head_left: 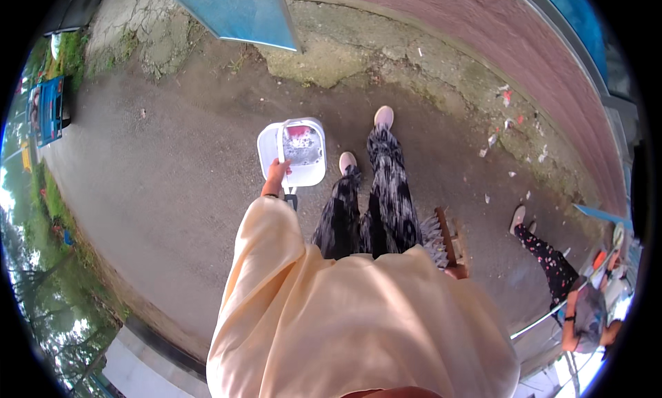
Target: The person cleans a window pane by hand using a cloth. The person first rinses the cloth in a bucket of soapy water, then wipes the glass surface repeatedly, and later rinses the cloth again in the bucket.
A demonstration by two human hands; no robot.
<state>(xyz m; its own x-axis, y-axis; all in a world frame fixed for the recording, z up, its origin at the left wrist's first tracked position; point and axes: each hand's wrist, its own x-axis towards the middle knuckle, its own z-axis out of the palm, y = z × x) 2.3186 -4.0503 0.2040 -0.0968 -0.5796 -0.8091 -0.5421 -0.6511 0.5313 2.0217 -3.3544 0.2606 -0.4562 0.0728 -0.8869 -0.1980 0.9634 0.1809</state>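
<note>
My left hand (278,170) grips the handle (281,139) of a white plastic bucket (266,152) that hangs out in front of me on the left. Foamy water (305,152) lies inside it, with something reddish at its far side. Low by my right hip, my right hand (456,272) is closed on a brown wooden frame (446,238), mostly hidden by my body. Grey strips or bristles (433,238) show along the frame's left side; what the whole thing is, I cannot tell.
I stand on a paved road (181,165). A blue panel (243,15) juts in ahead, and a pinkish wall (465,31) curves along the right. Litter (509,123) lies near its foot. Another person (584,310) holds a pole at right. A blue truck (49,111) stands far left.
</note>
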